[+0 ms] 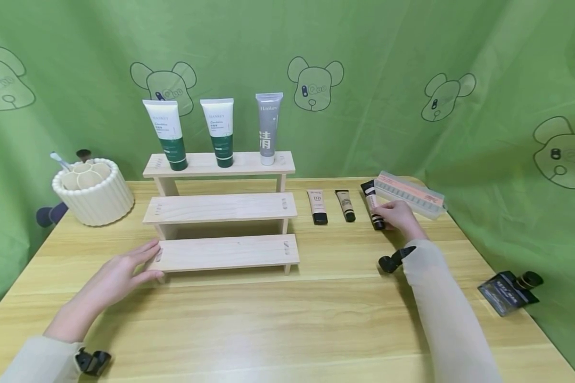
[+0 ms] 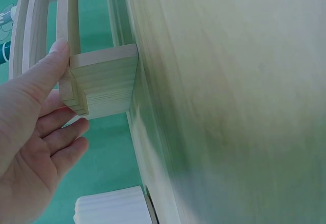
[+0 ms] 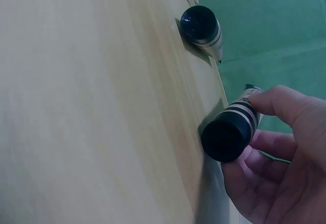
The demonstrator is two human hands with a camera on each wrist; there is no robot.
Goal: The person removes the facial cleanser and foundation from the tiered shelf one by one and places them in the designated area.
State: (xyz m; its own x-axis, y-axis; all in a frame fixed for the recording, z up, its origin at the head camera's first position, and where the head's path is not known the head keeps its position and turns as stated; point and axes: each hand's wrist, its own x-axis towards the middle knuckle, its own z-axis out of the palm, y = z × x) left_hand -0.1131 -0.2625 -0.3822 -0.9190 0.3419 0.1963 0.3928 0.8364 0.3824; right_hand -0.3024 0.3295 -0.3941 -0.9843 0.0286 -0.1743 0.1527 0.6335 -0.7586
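Observation:
A three-tier wooden shelf [image 1: 225,252] stands on the table, with two white-and-green tubes [image 1: 222,133] and a grey tube [image 1: 268,127] upright on its top tier. My left hand [image 1: 120,276] grips the left end of the lowest tier; in the left wrist view its thumb [image 2: 58,51] lies on the board's edge and other fingers curl below. At right, my right hand [image 1: 400,215] pinches a black-and-pink cosmetic tube [image 1: 370,197] near its black cap [image 3: 224,140]. Left of it lie a small beige tube [image 1: 345,205] and a pink BB cream tube [image 1: 317,205].
A clear case with a pink label [image 1: 407,194] lies behind my right hand. A white ribbed holder [image 1: 96,194] with brushes and sponges stands at the left. Near the right edge lies a dark box [image 1: 503,292] with a black-capped item [image 1: 528,280]. Green curtain [image 1: 374,48] surrounds the table.

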